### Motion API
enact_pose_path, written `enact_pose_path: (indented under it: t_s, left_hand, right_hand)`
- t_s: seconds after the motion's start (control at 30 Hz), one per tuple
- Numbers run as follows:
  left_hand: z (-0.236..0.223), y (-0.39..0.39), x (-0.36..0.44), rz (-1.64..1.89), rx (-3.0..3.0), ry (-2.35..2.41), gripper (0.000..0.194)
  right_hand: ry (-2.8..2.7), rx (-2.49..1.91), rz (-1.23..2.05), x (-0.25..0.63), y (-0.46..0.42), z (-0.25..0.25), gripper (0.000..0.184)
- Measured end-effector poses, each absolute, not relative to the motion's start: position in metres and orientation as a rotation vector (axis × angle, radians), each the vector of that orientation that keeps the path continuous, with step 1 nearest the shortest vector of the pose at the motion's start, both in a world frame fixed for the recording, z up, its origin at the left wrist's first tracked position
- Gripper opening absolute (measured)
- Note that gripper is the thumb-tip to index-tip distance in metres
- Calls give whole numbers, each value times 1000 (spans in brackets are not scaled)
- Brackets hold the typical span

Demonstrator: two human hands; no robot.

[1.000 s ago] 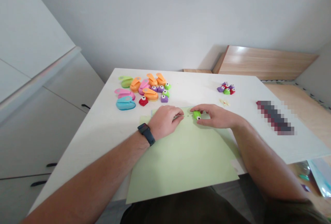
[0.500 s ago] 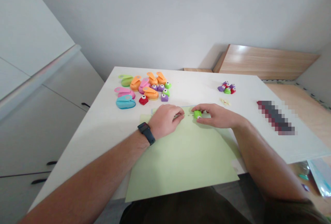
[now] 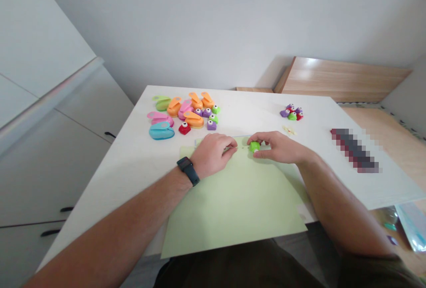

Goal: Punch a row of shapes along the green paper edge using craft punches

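A pale green sheet of paper (image 3: 236, 203) lies on the white table (image 3: 133, 168), its near edge hanging over the table's front. My left hand (image 3: 213, 152), with a dark watch on the wrist, presses flat on the sheet's far edge, fingers loosely curled. My right hand (image 3: 281, 147) grips a small green paper punch (image 3: 254, 146) sitting on the same far edge of the sheet, a few centimetres right of my left fingertips.
Several larger coloured punches (image 3: 181, 115) in orange, pink, blue and green lie at the table's far left, with small ones beside them. A little cluster of small punches (image 3: 292, 113) sits far right. Small paper cut-outs (image 3: 289, 130) lie nearby. White cabinets stand left.
The right hand with the green punch has shifted very slightly along the paper's far edge. The left hand stays put on the sheet.
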State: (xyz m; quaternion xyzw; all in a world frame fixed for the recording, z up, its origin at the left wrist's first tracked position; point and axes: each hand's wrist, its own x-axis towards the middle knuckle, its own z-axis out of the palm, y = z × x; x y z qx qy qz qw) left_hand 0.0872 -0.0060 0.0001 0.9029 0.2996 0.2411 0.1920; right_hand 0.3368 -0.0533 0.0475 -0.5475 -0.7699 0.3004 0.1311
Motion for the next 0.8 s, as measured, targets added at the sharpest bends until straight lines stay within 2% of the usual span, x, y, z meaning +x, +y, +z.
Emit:
enact_pose_path:
  t_s: [0.8]
  left_hand:
    - [0,-7,88,671,2531,829,14]
  right_hand:
    - [-2240,-1666,818,331,-52,41,27]
